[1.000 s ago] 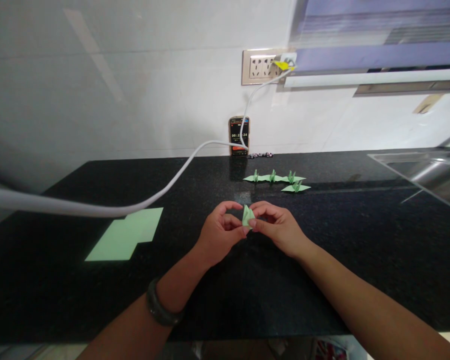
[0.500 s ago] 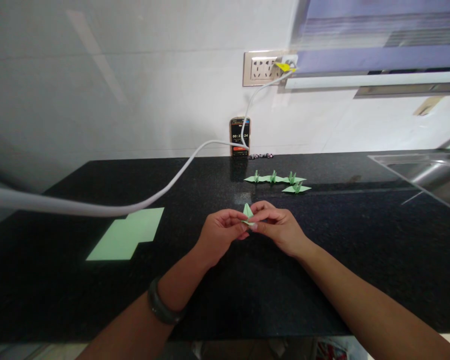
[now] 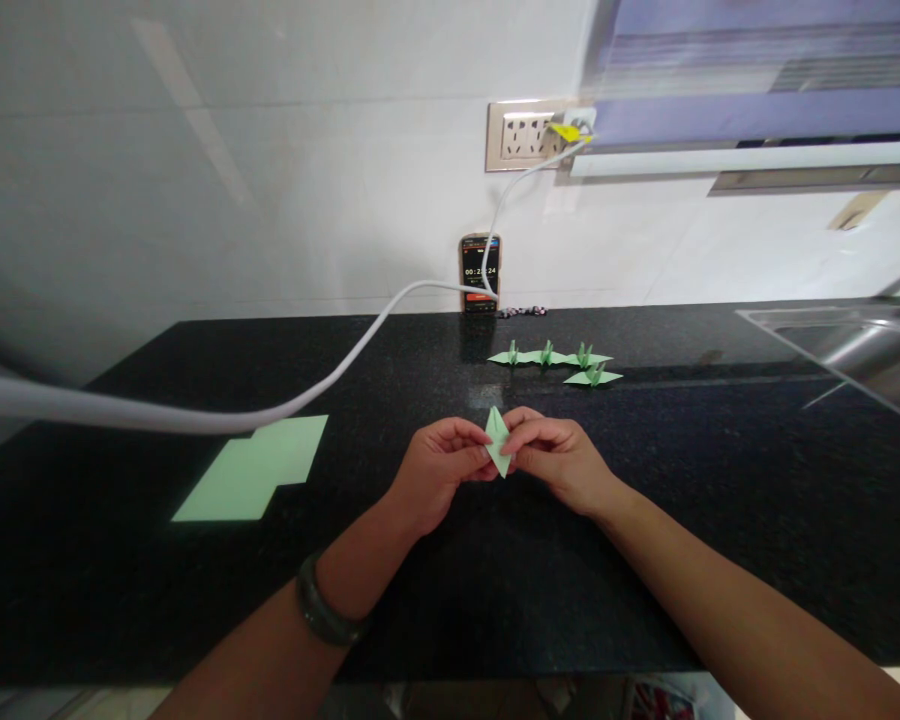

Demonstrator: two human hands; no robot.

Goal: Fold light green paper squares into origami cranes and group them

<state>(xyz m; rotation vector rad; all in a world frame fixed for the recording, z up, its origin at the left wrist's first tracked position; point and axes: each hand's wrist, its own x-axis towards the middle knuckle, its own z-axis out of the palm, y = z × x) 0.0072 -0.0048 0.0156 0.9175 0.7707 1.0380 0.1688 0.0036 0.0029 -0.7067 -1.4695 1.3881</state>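
A small folded green paper piece (image 3: 498, 440) is pinched between both hands just above the black countertop (image 3: 645, 520). My left hand (image 3: 439, 470) grips its left side with thumb and fingers closed. My right hand (image 3: 555, 458) pinches its right side, fingers curled. The piece stands as a narrow diamond, one point up and one down. A dark band sits on my left wrist.
Several finished green paper cranes (image 3: 562, 362) lie behind the hands. Flat green sheets (image 3: 259, 468) rest at the left. A phone (image 3: 480, 272) showing a timer leans on the wall; its white cable (image 3: 270, 410) crosses the counter. A steel sink (image 3: 855, 345) is at the right.
The paper piece has been turned and flattened from a bunched shape into an upright narrow diamond. Both hands stayed in place, fingers closing tighter on it.
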